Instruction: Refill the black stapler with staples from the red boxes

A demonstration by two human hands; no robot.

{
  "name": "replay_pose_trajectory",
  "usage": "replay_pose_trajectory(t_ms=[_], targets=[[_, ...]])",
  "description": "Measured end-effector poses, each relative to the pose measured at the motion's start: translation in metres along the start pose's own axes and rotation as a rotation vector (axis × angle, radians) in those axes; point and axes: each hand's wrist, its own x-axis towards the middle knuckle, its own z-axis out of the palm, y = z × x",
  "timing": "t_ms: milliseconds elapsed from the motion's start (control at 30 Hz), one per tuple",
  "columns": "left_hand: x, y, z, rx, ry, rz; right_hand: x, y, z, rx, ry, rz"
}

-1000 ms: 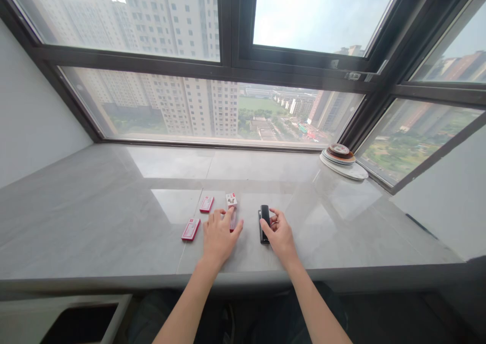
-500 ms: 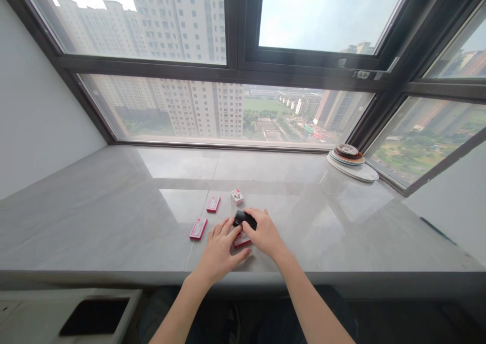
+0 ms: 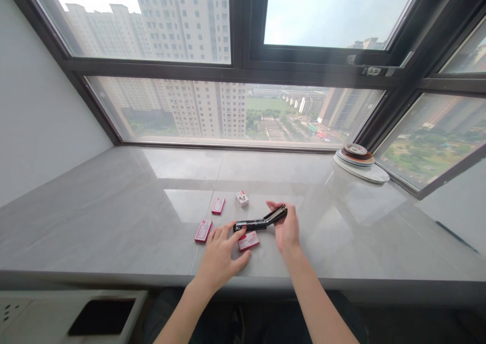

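Note:
A black stapler (image 3: 251, 225) lies on the grey stone sill, hinged wide apart so its metal inside shows. My right hand (image 3: 288, 231) grips the raised right part, with the fingers behind it. At the other end, my left hand (image 3: 218, 253) steadies the stapler between its fingertips, its thumb stretched away. Just below the stapler is a pink-and-white flat box (image 3: 248, 241), close to my left index finger. Two similar flat boxes, one nearer (image 3: 203, 230) and one farther (image 3: 218, 206), lie to the left. Behind the stapler sits a small white box (image 3: 242, 199) with red marks.
A stack of plates (image 3: 359, 163) stands at the back right corner by the window. The front edge of the sill (image 3: 266, 282) runs just below my hands. At the lower left is a pale surface with a dark rectangular panel (image 3: 102, 317).
The stapler has been swung apart; my right hand moved right with its upper part. The flat box beneath shows more fully. The view has shifted slightly.

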Motion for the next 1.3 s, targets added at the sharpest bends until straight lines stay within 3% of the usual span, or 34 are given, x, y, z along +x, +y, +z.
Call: replay_pose_trajectory(t_ms=[167, 267, 367, 467, 600, 733, 833, 933, 1000, 1133, 1300], targets=[[0.001, -0.005, -0.005, -0.112, 0.008, -0.023, -0.005, 0.001, -0.066, 0.024, 0.024, 0.213], [0.002, -0.006, -0.005, -0.153, 0.018, -0.04, -0.023, 0.0, -0.08, -0.138, -0.068, 0.316], [0.003, -0.006, -0.003, -0.142, 0.012, -0.046, -0.042, 0.003, -0.066, -0.379, -0.36, 0.426], [0.004, -0.009, -0.001, -0.135, 0.005, -0.031, -0.052, 0.009, -0.041, -0.511, -0.539, 0.372], [0.003, -0.011, -0.004, -0.155, 0.0, -0.012, -0.051, 0.016, -0.029, -0.572, -0.535, 0.231], [0.003, -0.009, -0.007, -0.184, -0.008, -0.025, -0.042, 0.011, -0.046, -0.683, -0.494, 0.233], [0.002, -0.006, -0.007, -0.162, -0.006, -0.035, -0.038, -0.004, -0.055, -0.881, -0.411, 0.11], [0.002, -0.004, -0.004, -0.128, -0.004, -0.034, -0.036, -0.019, -0.047, -0.999, -0.354, -0.075], [0.001, -0.004, -0.003, -0.113, 0.006, -0.024, -0.035, -0.024, -0.033, -0.99, -0.399, -0.133], [0.0, -0.002, -0.003, -0.087, 0.023, 0.0, -0.032, -0.013, -0.003, -0.849, -0.517, -0.073], [0.0, -0.001, -0.003, -0.071, 0.013, 0.006, -0.03, 0.017, 0.016, -0.597, -0.482, 0.153]])
